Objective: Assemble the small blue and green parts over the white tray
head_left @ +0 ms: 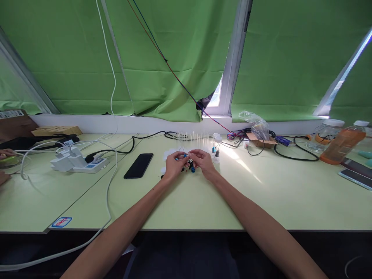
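My left hand (pixel 174 164) pinches a small blue piece (pixel 185 155) with a thin, wire-like stem rising from it. Close against it, the fingers of my right hand (pixel 204 162) are pressed together near the same piece; what they hold is too small to make out. Below my fingertips are small dark pieces and a round blue one (pixel 193 169). Behind my hands, several thin clear sticks (pixel 200 136) stand upright in a row. To the right of them are small clear containers (pixel 216 158) with blue and black pieces among them.
A black phone (pixel 138 166) lies left of my hands. Farther left are a white power strip (pixel 87 164) and a long white cable (pixel 108 193). At right stand an orange bottle (pixel 343 145), a clear jar (pixel 318 145) and a small cardboard box (pixel 260 141). Another person's hand (pixel 4 155) shows at the left edge.
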The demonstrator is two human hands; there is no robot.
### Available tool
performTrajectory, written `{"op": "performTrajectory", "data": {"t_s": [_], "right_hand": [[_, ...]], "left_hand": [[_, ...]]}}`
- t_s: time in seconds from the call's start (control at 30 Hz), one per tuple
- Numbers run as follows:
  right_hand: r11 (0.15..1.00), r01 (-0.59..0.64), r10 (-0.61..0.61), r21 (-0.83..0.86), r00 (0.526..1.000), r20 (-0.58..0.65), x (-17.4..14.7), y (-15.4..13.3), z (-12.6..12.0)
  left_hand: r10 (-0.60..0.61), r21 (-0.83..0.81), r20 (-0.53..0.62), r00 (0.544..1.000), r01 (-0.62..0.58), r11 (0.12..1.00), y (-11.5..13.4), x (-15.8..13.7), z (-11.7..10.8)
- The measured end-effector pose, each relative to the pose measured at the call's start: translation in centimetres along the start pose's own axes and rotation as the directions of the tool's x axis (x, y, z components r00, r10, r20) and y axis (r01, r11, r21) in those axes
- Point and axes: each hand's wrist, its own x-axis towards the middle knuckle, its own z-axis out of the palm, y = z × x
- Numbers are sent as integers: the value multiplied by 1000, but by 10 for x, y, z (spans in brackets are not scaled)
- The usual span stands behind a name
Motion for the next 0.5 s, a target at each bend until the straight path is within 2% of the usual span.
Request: {"op": "performTrajectory", "data": {"t_s": [0.17, 0.33, 0.5], "right_hand": [[998, 30, -35, -54, 995, -96, 0, 0, 1], [984, 91, -104, -153, 992, -77, -2, 0, 2], [934, 160, -191, -319, 979, -71, -5, -2, 3]], "left_hand": [[8, 31, -18, 1000, -8, 1000, -6, 3, -1], [30, 45, -30, 999, -29, 999, -9, 5, -2], [26, 66, -59, 998, -22, 998, -5, 4, -1]]}}
